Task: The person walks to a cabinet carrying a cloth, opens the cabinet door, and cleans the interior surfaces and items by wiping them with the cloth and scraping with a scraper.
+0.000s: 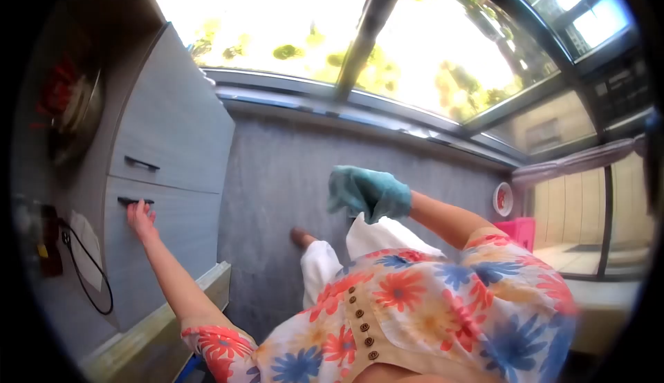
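Note:
My left hand (141, 220) is at the black handle (135, 202) of the lower grey cabinet door (162, 245), its fingers curled onto the bar. That door lies flush with the upper door (169, 120), which has a similar black handle (142, 164). Over the floor in front of my body, a teal cloth (377, 188) wraps my right hand (415, 205) up to the wrist. The cloth hangs in folds and hides those fingers.
Large windows (443, 58) with dark frames run along the far side above a sill. On the grey floor (270, 175) at right stand a white basin (503, 199) and a pink container (517, 232). A black cable (97, 272) hangs at left.

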{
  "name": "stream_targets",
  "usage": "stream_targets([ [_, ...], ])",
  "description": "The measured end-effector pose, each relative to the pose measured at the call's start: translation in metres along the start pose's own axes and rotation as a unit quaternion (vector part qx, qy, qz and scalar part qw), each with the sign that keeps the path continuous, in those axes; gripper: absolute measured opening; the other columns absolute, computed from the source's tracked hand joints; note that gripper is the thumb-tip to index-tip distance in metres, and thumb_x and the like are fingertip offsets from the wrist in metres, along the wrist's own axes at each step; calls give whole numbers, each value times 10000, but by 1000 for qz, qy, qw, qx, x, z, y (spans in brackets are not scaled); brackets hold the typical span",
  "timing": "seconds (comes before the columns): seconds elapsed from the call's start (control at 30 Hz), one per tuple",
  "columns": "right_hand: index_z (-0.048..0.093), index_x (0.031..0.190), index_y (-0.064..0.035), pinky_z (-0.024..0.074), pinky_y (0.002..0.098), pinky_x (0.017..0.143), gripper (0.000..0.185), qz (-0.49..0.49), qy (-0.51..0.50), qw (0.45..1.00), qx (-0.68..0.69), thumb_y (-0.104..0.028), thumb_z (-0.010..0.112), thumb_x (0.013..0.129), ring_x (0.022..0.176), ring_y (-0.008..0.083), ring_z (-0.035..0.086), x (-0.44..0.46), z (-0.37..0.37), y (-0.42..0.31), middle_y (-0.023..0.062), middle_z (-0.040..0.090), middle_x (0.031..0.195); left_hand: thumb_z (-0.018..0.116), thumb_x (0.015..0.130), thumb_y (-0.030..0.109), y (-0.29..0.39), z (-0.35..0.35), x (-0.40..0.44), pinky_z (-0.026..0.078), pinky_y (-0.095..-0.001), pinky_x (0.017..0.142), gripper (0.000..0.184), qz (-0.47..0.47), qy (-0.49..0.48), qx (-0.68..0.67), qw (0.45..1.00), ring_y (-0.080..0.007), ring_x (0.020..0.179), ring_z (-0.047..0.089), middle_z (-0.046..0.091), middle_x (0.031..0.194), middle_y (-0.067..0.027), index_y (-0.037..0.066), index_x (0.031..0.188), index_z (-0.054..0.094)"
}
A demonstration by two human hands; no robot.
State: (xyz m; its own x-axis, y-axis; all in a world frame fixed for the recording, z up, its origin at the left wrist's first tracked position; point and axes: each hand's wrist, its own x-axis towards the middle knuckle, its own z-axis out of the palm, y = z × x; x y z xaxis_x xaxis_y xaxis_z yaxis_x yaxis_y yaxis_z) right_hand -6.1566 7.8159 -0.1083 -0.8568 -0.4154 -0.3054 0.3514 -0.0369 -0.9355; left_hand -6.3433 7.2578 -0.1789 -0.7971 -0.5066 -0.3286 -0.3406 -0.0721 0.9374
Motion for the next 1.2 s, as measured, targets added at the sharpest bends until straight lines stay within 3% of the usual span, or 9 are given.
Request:
stream_targets([
  [0.13,482,1139,-63,482,253,707,570,59,-42,978,-197,111,609,611,869,119,550,28,-16,-3,55,597,958,599,760,195,3,-2,10,366,-333,701,300,-15,37,29,999,-107,866,461,502,987,50,183,1034,479],
  [0.2,518,1105,-76,488,242,691,501,30,-56,985,-161,98,600,642,829,116,561,41,-24,-17,41,614,908,592,769,184,-4,3,-8,365,-332,711,322,4,44,11,999,-113,887,467,500,1030,52,180,1067,470],
  [0.3,574,863,-66,434,215,502,277,24,-41,994,-97,70,601,624,669,103,562,48,-34,-48,46,639,884,580,775,150,-10,27,-70,355,-314,736,347,35,58,14,998,-114,926,478,507,1067,52,174,1099,458],
  [0.4,568,872,-63,433,233,515,326,-62,-32,992,-107,92,608,587,667,130,553,51,-62,-33,56,630,881,584,764,134,-38,43,-143,352,-281,733,347,77,112,57,989,-112,916,494,515,1075,33,140,1088,459],
  [0.6,550,825,-70,431,246,616,247,0,-88,942,-325,14,640,610,720,126,536,54,-116,-17,30,584,811,640,788,244,-91,23,-298,409,-285,676,420,144,200,164,955,-141,805,546,566,990,-80,21,1078,434],
  [0.67,544,809,-76,427,248,612,229,24,-80,929,-359,7,638,616,707,130,529,51,-117,-30,25,574,796,644,777,278,-111,-12,-333,412,-294,708,563,76,208,239,945,-185,910,547,537,1122,-124,12,1182,356],
  [0.83,526,788,-103,392,223,519,263,23,-32,968,-248,66,613,606,607,92,453,64,-96,10,-2,516,713,617,798,280,-132,-49,-387,425,-322,713,569,-97,230,242,938,-203,910,545,543,1102,-132,24,1219,332],
  [1.0,557,841,-77,432,230,546,113,78,-91,991,62,-2,546,757,651,88,510,84,-58,55,9,543,748,610,803,278,-150,-70,-400,427,-330,715,563,-142,217,234,937,-206,911,545,538,1107,-132,27,1225,334],
  [1.2,566,891,-83,445,230,569,95,3,-99,993,-61,-66,554,798,664,105,524,90,-36,80,17,558,773,601,808,276,-159,-93,-407,429,-339,718,556,-176,186,215,942,-209,912,546,533,1112,-132,31,1231,336],
])
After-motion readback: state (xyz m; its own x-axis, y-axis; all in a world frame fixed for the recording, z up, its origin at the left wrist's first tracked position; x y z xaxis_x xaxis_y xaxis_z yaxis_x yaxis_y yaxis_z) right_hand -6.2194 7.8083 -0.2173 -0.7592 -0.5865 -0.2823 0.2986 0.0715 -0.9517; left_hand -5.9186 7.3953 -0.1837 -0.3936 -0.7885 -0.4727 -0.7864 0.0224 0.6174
